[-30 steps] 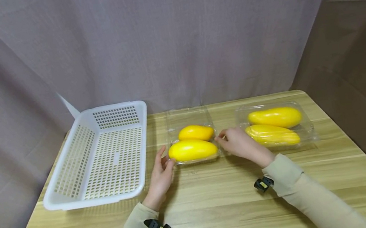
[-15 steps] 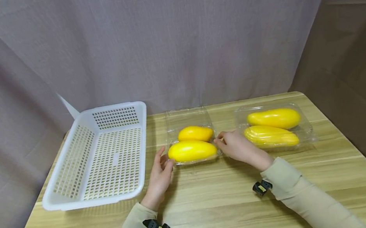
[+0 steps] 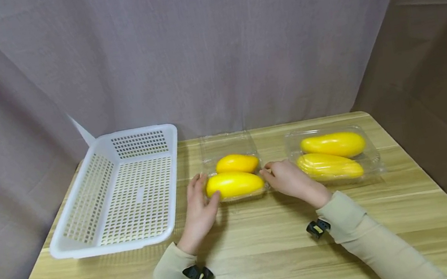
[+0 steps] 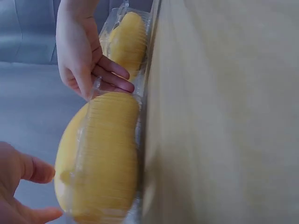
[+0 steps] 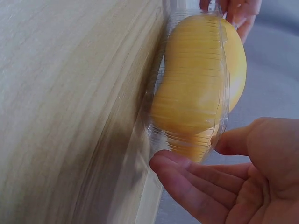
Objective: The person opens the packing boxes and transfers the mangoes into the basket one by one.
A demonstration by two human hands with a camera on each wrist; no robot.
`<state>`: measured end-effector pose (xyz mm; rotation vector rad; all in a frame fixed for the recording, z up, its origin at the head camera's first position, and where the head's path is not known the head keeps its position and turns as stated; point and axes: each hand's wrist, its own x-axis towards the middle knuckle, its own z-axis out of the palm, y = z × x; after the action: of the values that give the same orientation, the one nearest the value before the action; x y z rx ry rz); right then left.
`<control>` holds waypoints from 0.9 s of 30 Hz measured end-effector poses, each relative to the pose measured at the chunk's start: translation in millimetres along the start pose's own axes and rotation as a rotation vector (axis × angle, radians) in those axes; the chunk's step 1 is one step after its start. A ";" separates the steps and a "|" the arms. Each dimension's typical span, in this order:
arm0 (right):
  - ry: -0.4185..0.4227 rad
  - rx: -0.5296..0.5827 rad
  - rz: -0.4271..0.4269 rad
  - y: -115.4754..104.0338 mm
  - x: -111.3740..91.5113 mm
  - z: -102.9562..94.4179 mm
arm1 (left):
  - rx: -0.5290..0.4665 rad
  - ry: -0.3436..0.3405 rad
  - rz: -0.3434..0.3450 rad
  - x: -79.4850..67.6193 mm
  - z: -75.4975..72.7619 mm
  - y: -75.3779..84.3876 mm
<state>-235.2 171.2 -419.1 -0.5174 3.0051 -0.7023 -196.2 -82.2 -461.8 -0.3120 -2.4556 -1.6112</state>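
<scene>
A clear plastic clamshell box (image 5: 223, 119) holds two yellow mangoes, its lid (image 3: 226, 145) folded back behind it. The front mango (image 3: 235, 184) is larger than the rear mango (image 3: 237, 163). At the box's right end, my right hand (image 3: 286, 177) pinches the rim, thumb on top and fingers against the outer wall in the right wrist view. My left hand (image 3: 200, 213) is at the left end, thumb and fingers spread beside the front mango. Whether its fingertips touch the fruit I cannot tell.
On the right stands a second clear box (image 3: 371, 159) with two yellow mangoes (image 3: 333, 144) under plastic. A white perforated basket (image 3: 175, 180) occupies the left of the wooden table (image 3: 263, 259). Curtains hang behind the table.
My left hand has moved slightly right and forward, its thumb now over the front mango's left end. The right hand keeps its place on the box rim.
</scene>
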 end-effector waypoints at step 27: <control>-0.009 -0.029 0.044 0.2 -2.5 1.2 | 0.388 -0.203 0.242 23.5 10.6 6.7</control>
<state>-232.8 171.6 -420.4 -0.4530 3.0121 -0.6522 -217.4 -68.2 -453.7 -0.7052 -2.6803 -1.0251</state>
